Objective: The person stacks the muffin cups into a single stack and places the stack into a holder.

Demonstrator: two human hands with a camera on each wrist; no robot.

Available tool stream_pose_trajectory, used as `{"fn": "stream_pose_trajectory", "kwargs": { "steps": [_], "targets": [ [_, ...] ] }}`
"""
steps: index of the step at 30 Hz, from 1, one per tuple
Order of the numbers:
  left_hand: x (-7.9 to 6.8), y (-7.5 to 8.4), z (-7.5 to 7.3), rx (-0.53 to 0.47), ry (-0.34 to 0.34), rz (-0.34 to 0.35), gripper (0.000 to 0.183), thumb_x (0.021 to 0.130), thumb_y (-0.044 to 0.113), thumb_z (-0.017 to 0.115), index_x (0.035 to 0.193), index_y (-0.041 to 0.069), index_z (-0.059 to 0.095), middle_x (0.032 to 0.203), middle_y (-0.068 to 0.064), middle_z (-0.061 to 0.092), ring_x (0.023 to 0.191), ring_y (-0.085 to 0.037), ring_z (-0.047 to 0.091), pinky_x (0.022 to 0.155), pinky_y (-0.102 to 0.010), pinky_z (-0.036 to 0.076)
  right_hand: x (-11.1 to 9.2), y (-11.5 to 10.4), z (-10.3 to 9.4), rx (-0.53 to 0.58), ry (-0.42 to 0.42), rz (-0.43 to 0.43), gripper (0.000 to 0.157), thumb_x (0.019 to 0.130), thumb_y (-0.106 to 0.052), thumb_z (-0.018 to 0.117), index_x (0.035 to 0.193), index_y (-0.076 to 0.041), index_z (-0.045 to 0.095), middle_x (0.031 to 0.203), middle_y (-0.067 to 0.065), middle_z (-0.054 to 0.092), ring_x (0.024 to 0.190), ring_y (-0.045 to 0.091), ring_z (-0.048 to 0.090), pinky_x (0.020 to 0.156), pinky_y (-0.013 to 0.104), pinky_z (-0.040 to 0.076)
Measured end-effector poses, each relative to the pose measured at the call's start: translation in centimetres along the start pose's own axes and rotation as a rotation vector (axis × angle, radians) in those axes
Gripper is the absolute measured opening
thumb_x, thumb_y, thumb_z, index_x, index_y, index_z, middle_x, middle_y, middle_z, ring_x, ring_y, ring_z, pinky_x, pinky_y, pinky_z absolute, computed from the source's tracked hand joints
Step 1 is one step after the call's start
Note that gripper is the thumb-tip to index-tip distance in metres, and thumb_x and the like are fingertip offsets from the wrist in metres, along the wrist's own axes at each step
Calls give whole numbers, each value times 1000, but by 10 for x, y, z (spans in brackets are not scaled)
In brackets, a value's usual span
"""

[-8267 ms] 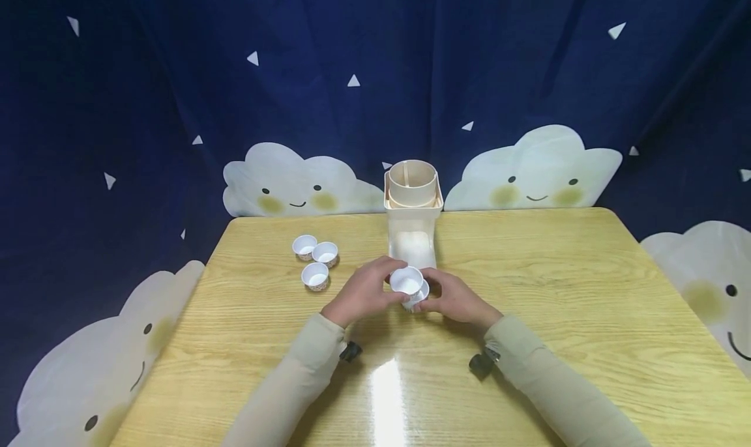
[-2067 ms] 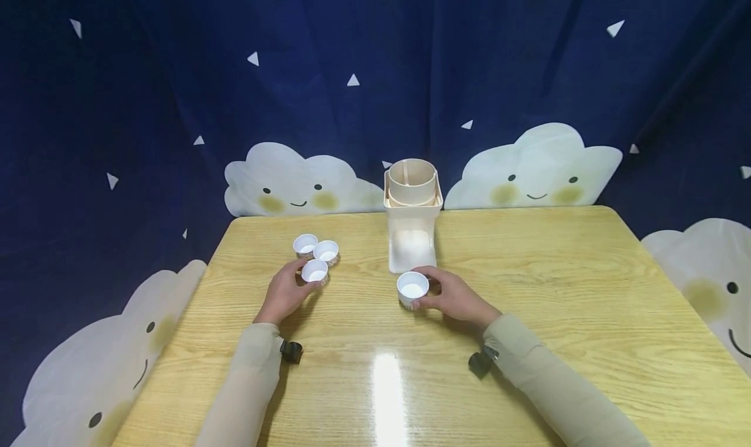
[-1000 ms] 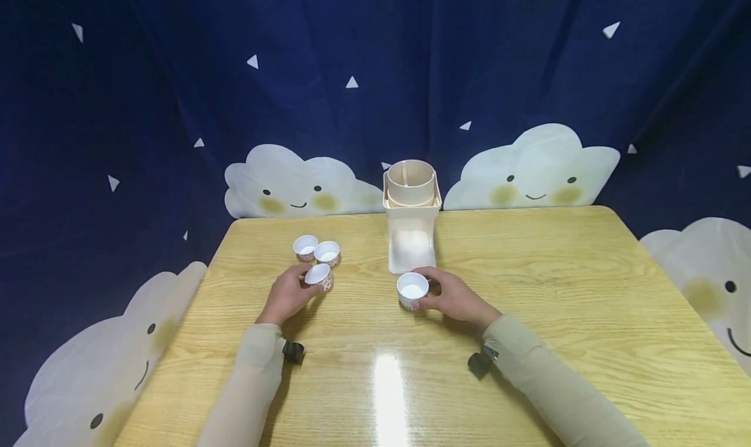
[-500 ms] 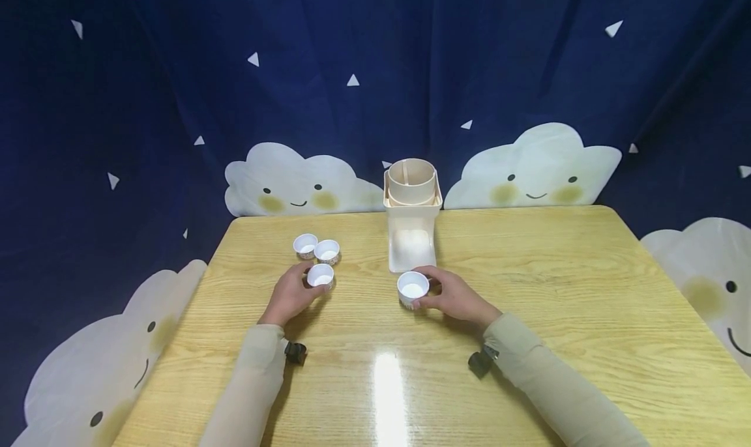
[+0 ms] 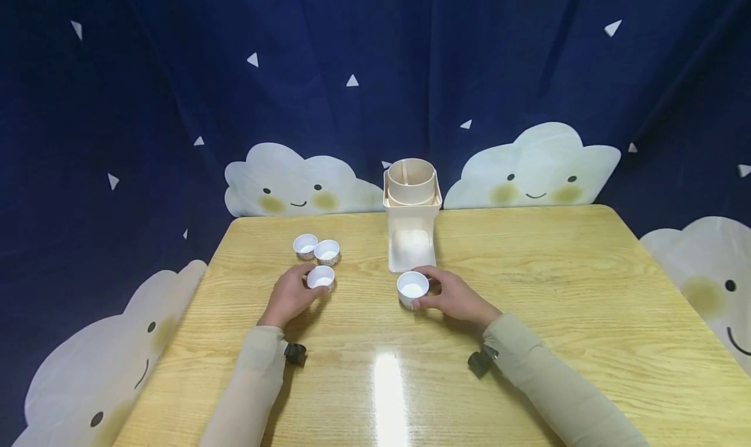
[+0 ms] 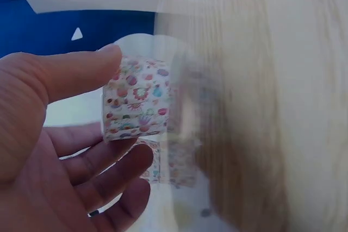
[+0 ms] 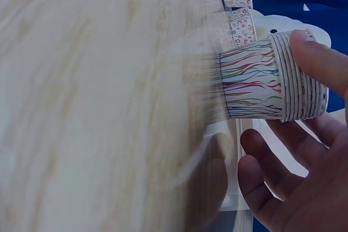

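Observation:
In the head view my left hand (image 5: pixel 291 295) grips a small paper baking cup (image 5: pixel 321 276) at the left of the table. It stands upright, and the left wrist view shows a flower print on its side (image 6: pixel 138 99), with the thumb on one side and fingers on the other. Behind it are two more white-lined paper cups (image 5: pixel 305 244), side by side. At the table's middle my right hand (image 5: pixel 454 295) holds a stack of nested paper cups (image 5: pixel 413 287). Seen from the right wrist, the stack's outermost cup (image 7: pixel 250 82) has coloured wavy lines, with several rims layered together.
A cream plastic holder (image 5: pixel 411 235) with a round tube (image 5: pixel 412 183) on top stands at the back middle, just beyond the stack. The wooden table (image 5: pixel 557 271) ends at a dark blue curtain (image 5: pixel 375 43) with printed clouds.
My left hand has gone from the stack at the middle to the left-hand cups and grips the nearest one. That cup tilted, then came upright, slightly right. My right hand stays on the stack.

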State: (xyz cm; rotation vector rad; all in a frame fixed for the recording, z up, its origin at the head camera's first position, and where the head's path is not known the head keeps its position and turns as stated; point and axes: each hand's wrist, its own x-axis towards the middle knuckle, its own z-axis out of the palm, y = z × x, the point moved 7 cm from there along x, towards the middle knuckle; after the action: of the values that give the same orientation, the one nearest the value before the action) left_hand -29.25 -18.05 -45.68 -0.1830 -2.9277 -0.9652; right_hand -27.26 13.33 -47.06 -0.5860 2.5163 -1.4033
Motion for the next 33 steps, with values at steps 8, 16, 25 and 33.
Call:
{"fn": "stream_pose_trajectory", "kwargs": {
  "steps": [8,16,25,33],
  "targets": [
    [-3,10,-6,-24,16,22,60,83,25,78,133,-1,57,122,-21,61,97,-29,61,85,-45,50,-1,0,-1,3,4,-13,62,80,-23,82,135,-13,56,117,8,67,103,20,64,92,36,49],
    [-6,24,-15,-37,37,84,61,83,23,79,135,2,57,119,-18,63,95,-30,62,82,-43,50,0,0,0,9,-5,-3,62,80,-22,82,135,-13,56,117,8,67,103,20,65,92,37,50],
    [-6,47,-19,-61,31,118,65,81,25,81,136,1,56,120,-17,63,99,-32,63,84,-44,51,0,1,0,10,-10,9,62,81,-22,82,136,-14,56,117,8,67,102,20,65,91,36,50],
    [-8,58,-17,-74,5,119,63,82,26,80,137,4,56,119,-14,63,102,-33,62,84,-43,50,0,1,0,6,-15,12,61,81,-21,82,136,-14,55,118,9,67,102,21,66,91,36,51]
  ]
}}
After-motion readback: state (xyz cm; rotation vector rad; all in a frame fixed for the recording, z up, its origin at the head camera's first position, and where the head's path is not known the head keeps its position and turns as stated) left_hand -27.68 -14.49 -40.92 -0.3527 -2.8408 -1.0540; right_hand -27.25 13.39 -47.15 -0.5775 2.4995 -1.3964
